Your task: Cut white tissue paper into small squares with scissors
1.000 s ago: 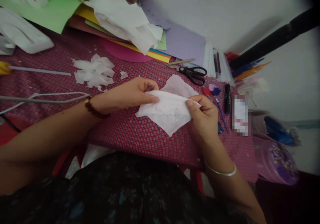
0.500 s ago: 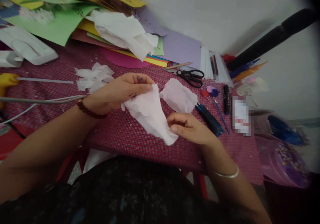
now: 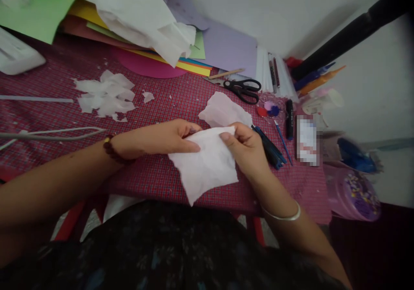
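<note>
While a white tissue sheet (image 3: 210,169) is pinched near its upper edge by the left hand (image 3: 161,140) and the right hand (image 3: 249,152), thumbs closed over it in the head view, its lower part hangs over the checked surface (image 3: 145,182). Another tissue piece (image 3: 223,109) lies beyond, near the scissors (image 3: 233,87). Light, even tension is advised, since thin tissue could tear.

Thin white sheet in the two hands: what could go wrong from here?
Thin white sheet: might tear if the left hand and right hand pull apart; its edges already look ragged. The dark mark by the left fingers could rub off on it, if wet. The pale sheet just beyond might get snagged.
</note>
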`<state>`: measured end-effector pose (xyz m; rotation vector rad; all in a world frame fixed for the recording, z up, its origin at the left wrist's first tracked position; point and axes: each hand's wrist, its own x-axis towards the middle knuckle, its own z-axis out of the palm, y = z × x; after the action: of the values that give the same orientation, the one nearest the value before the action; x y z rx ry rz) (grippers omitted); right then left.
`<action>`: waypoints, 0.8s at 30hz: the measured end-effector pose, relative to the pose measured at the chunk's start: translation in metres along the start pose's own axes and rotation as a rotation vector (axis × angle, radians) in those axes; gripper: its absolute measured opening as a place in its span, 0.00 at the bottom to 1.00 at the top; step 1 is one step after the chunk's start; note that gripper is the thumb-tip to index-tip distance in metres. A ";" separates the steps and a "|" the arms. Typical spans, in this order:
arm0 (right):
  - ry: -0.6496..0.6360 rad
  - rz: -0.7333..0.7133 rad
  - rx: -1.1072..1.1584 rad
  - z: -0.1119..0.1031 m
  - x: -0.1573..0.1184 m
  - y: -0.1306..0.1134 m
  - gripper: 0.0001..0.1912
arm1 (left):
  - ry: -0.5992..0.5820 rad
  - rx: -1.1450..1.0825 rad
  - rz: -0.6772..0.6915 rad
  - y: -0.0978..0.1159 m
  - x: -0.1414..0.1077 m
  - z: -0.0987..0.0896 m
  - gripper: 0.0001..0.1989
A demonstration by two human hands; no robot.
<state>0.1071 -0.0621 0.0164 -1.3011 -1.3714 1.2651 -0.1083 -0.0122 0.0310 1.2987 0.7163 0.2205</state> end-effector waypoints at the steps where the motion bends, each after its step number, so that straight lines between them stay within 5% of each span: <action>1: 0.053 -0.019 -0.008 -0.005 0.001 0.001 0.16 | 0.008 0.023 -0.011 0.001 -0.001 -0.001 0.11; 4: 0.145 -0.086 -0.019 -0.013 0.004 0.004 0.12 | 0.213 -0.053 0.077 0.002 -0.001 -0.003 0.07; 8: 0.088 -0.118 0.009 -0.011 0.007 0.008 0.10 | 0.494 -0.332 0.273 0.007 0.000 -0.003 0.12; 13: 0.000 -0.047 -0.013 -0.006 0.005 0.005 0.11 | 0.628 -0.429 0.303 0.021 -0.006 0.000 0.09; 24: 0.057 -0.071 -0.070 -0.009 0.003 0.001 0.14 | 0.726 -0.409 0.188 0.028 -0.005 -0.001 0.09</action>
<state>0.1163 -0.0585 0.0161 -1.3142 -1.4203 1.1324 -0.1056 -0.0061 0.0588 0.8744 1.0866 0.9740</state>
